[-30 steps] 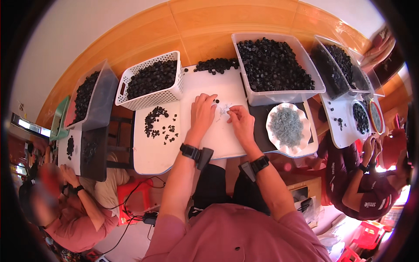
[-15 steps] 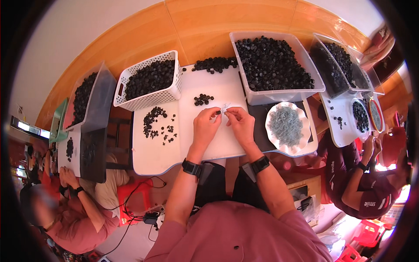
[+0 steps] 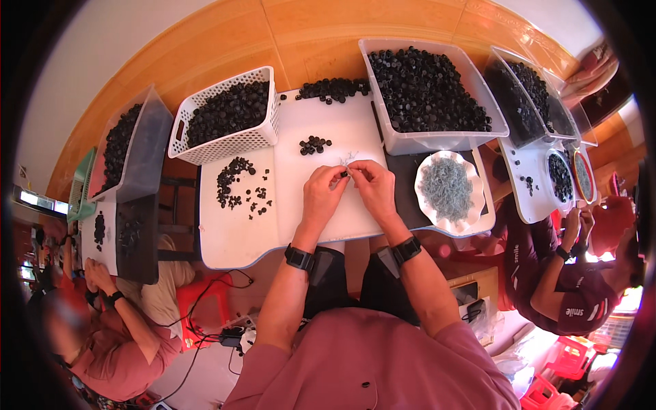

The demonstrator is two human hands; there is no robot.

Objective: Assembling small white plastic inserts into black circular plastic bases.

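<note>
Both hands have drawn back toward the person since a second ago, from near the small heap of black caps (image 3: pixel 314 144) to the middle of the white worktop (image 3: pixel 239 236). Between their fingertips sits a small black cap (image 3: pixel 344 175), with a thin wire piece (image 3: pixel 348 158) sticking up just above it. The left hand (image 3: pixel 322 195) pinches the cap, fingers curled shut on it; the right hand (image 3: pixel 372 184) closes on it from the other side, touching the left. Scattered black caps (image 3: pixel 236 184) lie to the left. A white plate of grey wire pieces (image 3: pixel 447 191) sits just to the right, a clear tub of black caps (image 3: pixel 427 89) beyond it, and a white basket (image 3: pixel 229 116) far left.
</note>
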